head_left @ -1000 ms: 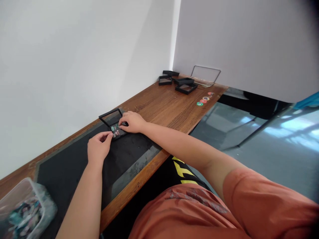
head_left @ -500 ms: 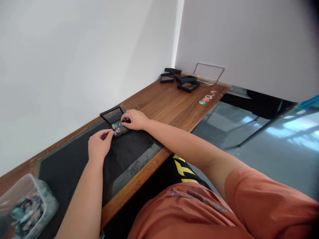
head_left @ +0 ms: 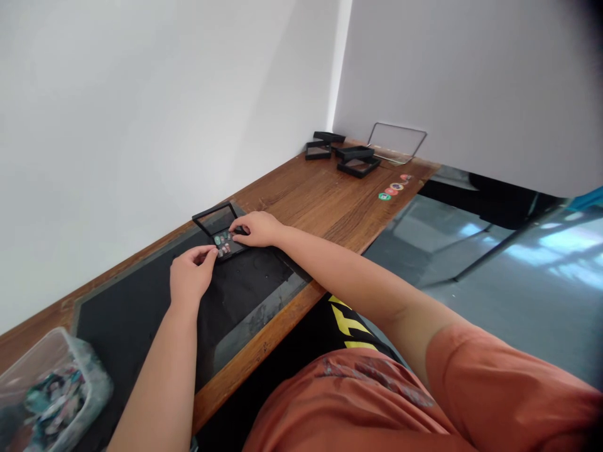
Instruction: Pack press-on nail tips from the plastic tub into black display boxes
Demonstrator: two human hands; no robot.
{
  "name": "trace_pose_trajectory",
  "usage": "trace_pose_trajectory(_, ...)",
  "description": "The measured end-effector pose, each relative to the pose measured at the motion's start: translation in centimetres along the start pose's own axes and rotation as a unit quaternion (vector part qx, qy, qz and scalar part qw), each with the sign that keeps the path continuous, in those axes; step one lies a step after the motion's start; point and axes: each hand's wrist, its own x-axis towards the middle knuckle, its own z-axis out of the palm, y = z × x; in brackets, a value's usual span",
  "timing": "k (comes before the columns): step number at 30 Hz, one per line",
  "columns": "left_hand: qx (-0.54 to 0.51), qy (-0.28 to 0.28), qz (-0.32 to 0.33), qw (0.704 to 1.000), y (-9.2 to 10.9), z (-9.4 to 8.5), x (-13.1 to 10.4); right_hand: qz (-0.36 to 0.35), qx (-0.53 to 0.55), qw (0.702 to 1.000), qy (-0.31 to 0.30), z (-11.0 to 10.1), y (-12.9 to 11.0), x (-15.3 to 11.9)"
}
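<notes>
A small black box (head_left: 232, 256) lies on a dark mat with its framed, see-through lid (head_left: 214, 218) tilted up at the back. Inside it sit rows of small shiny green, pink and pale pieces (head_left: 222, 240), which look like false nails. My left hand (head_left: 191, 273) pinches the box's left edge between thumb and fingers. Over the right part of the box, my right hand (head_left: 257, 229) has its thumb and fingertips drawn close together, down at the pieces. Whatever is between those fingertips is too small to make out.
A clear plastic tub (head_left: 89, 376) of small wrapped pieces stands at the near left. Several black boxes (head_left: 358, 166) lie at the table's far end, beside a wire-framed stand (head_left: 398, 129). Round stickers (head_left: 391, 191) sit near the right edge. A white wall runs along the back.
The view has shifted slightly. My right hand's fingertips have moved a little over the box, while my left hand keeps its hold on the edge.
</notes>
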Motion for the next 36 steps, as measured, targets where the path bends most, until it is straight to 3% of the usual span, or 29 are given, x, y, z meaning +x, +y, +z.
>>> trace_pose_trajectory(19, 0.01, 0.045, -0.001, 0.999, -0.1, -0.3, 0.0, 0.015, 0.081, 0.996, -0.04, -2.1, 0.9, -0.4)
trace_pose_trajectory(27, 0.017, 0.068, 0.017, 0.997, 0.2, -0.7, -0.2, -0.029, 0.075, 0.995, -0.06, -1.7, 0.0, -0.6)
trace_pose_trajectory(36, 0.021, 0.05, 0.004, 0.999, 0.4, -0.6, -0.3, 0.014, -0.007, 1.0, -0.012, -0.5, -1.5, -0.6)
